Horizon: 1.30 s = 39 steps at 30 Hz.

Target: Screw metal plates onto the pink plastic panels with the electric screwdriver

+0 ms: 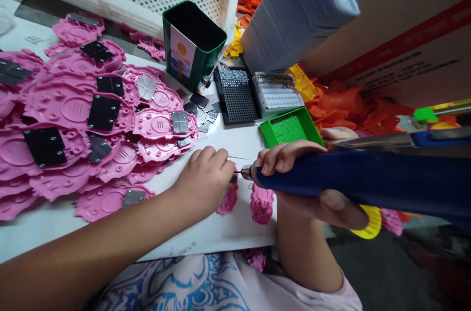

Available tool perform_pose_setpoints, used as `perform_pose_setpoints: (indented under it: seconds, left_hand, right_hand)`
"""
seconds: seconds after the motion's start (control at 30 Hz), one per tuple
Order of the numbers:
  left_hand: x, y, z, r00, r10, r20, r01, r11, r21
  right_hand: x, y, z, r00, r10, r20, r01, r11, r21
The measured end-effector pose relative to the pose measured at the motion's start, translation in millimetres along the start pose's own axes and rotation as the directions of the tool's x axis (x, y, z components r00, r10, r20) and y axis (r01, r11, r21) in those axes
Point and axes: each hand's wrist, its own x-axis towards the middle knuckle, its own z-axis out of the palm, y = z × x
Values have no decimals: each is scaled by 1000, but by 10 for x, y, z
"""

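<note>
My right hand is wrapped round a blue electric screwdriver, which lies almost level. Its thin bit points left at a small pink plastic part with something dark on its upper end. My left hand is closed on that pink part, its fingertips mostly hidden behind the knuckles. Whether the bit touches a screw cannot be made out. Just to the right, a second small pink part lies on the white tabletop.
Pink plastic shells with black or grey plates are heaped at left. Behind stand a dark green bin, a black perforated screw tray, a white tray, a green tray, a pale foam block and a cardboard box.
</note>
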Motion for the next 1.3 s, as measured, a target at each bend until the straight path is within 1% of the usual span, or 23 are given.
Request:
perform_pose_setpoints:
  seconds: [0.07,0.13,0.2,0.23,0.3,0.37,0.43,0.53,0.6,0.7,0.87,1.07,1.23,1.3]
  left_hand:
    - [3,-1,-8,1000,1,-6,-1,1000,10]
    - [7,-7,-13,1000,0,-8,0,1000,12]
    - [10,-18,-12,1000,5,-3,-5,1000,7]
    - [10,-24,-10,1000,13,0,-13,1000,7]
    - [5,-37,-4,1000,31,3,-31,999,15]
    - [-6,-49,2,999,44,-4,-44,999,29]
    - [-21,-59,6,999,52,-15,-51,998,42]
    - [-44,-69,15,997,67,-39,-65,997,49]
    - [-56,-72,27,996,71,-50,-69,997,46]
    - [-63,-74,46,995,67,-69,-65,997,31]
    - [-61,-76,47,994,63,-89,-63,998,4]
    - [-72,-82,57,994,56,-92,-57,998,-5]
    - [-66,-78,57,996,55,-76,-56,998,-7]
    - [-61,-74,51,996,53,-74,-54,999,-1]
  right_hand:
    - [33,9,-32,997,3,75,-3,1000,-2]
    - [100,-8,-57,988,-39,147,34,999,37]
    - [206,-47,-69,980,-82,183,68,994,80]
    - [277,-69,-69,979,-92,180,77,993,88]
    - [457,-95,-53,990,-92,109,84,994,75]
    - [686,-70,-22,993,-112,-47,114,992,49]
    - [947,20,12,962,-163,-218,170,985,13]
    - [1326,227,36,909,-177,-378,170,984,-54]
    - [1527,358,27,874,-199,-443,176,980,-91]
    - [1715,489,-5,854,-233,-464,198,972,-123]
    - [1802,590,-77,838,-252,-484,218,968,-128]
    - [1795,648,-135,864,-262,-429,219,964,-148]
    - [1795,644,-135,875,-285,-392,257,959,-123]
    - [1794,642,-132,871,-277,-405,252,961,-116]
